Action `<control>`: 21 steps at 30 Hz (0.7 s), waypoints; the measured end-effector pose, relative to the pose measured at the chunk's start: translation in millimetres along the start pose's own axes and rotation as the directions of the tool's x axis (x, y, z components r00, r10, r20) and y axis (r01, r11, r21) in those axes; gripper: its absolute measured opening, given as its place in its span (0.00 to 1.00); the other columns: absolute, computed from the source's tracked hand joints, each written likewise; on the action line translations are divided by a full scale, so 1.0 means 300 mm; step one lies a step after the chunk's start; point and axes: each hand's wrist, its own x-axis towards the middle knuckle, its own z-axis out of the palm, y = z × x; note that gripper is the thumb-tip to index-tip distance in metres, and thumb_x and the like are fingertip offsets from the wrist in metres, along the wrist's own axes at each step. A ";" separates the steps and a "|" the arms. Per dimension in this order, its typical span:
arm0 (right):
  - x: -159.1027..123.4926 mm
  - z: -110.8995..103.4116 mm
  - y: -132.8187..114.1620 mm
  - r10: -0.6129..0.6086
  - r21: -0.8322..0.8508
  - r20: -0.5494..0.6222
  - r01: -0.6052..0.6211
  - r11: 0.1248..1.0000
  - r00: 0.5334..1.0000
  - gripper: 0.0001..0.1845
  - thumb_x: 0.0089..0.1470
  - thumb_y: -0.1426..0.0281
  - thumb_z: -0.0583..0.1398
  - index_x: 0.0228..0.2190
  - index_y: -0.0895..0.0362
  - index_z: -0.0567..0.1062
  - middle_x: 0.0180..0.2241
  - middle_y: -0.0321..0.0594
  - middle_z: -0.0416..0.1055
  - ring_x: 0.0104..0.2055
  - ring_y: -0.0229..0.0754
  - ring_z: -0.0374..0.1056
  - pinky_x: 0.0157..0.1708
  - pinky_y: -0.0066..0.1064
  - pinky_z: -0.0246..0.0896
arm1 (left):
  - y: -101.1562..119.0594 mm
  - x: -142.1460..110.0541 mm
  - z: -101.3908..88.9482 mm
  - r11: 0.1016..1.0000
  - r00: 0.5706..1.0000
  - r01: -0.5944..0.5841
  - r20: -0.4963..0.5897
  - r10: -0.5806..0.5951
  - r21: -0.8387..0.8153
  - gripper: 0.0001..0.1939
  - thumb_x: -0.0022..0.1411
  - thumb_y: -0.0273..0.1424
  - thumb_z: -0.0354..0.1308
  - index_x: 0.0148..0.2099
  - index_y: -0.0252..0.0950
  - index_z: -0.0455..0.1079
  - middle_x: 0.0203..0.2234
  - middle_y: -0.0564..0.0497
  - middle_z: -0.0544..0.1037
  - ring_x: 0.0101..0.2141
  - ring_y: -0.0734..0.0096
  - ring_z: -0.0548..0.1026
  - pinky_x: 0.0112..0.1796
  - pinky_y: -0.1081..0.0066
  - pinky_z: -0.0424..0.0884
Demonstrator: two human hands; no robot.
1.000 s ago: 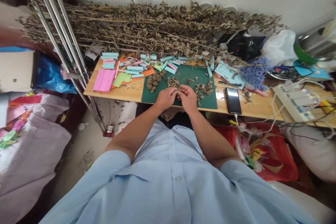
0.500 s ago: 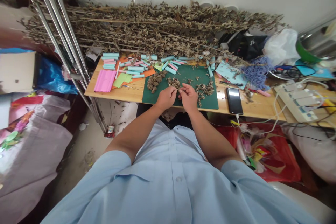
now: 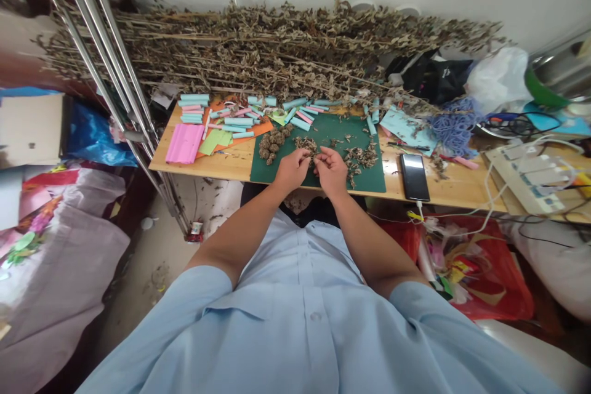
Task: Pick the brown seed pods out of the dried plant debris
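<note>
My left hand and my right hand meet fingertip to fingertip over the near edge of a green cutting mat. Both are curled in a pinch around a small bit of dried brown plant matter between them; it is too small to make out clearly. A pile of brown dried clumps lies on the mat to the left of my hands. Loose dried leaf scraps lie to the right, and a small heap sits just beyond my fingers.
A long bundle of dried stalks lies along the back of the wooden table. Rolled blue and pink paper tubes and pink sheets lie at left. A phone, power strip, cables and bags crowd the right.
My hands stay together at the mat's near edge, fingers working slightly. The view has shifted a little; nothing else has moved.
</note>
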 end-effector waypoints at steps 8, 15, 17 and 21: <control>-0.012 0.006 0.033 -0.110 -0.022 0.022 0.110 0.994 0.994 0.24 0.55 0.62 0.64 0.53 0.52 0.71 0.35 0.36 0.75 0.26 0.35 0.66 0.29 0.31 0.68 | 0.004 0.002 -0.004 0.994 0.995 -0.082 0.068 0.076 0.078 0.10 0.70 0.30 0.52 0.40 0.37 0.76 0.35 0.49 0.80 0.37 0.68 0.76 0.42 0.70 0.69; -0.009 0.002 0.055 -0.157 -0.054 0.038 0.159 0.986 0.987 0.24 0.57 0.64 0.63 0.54 0.52 0.71 0.36 0.37 0.76 0.29 0.37 0.68 0.34 0.33 0.71 | -0.002 0.006 0.000 0.991 0.993 -0.093 0.080 0.085 0.094 0.10 0.69 0.27 0.51 0.38 0.37 0.74 0.33 0.49 0.79 0.36 0.68 0.75 0.40 0.70 0.68; -0.009 0.001 0.055 -0.162 -0.070 0.038 0.164 0.984 0.986 0.23 0.57 0.64 0.63 0.54 0.53 0.71 0.36 0.38 0.76 0.31 0.37 0.69 0.35 0.34 0.71 | -0.004 0.006 0.002 0.989 0.993 -0.101 0.071 0.094 0.104 0.10 0.69 0.27 0.51 0.39 0.36 0.74 0.33 0.48 0.79 0.35 0.68 0.74 0.39 0.70 0.68; -0.011 0.000 0.049 -0.162 -0.087 0.021 0.163 0.983 0.987 0.22 0.57 0.65 0.62 0.53 0.54 0.71 0.36 0.38 0.76 0.31 0.37 0.69 0.36 0.34 0.71 | -0.007 0.005 0.005 0.992 0.995 -0.095 0.037 0.092 0.087 0.11 0.71 0.28 0.50 0.38 0.35 0.73 0.31 0.48 0.78 0.33 0.68 0.73 0.38 0.69 0.67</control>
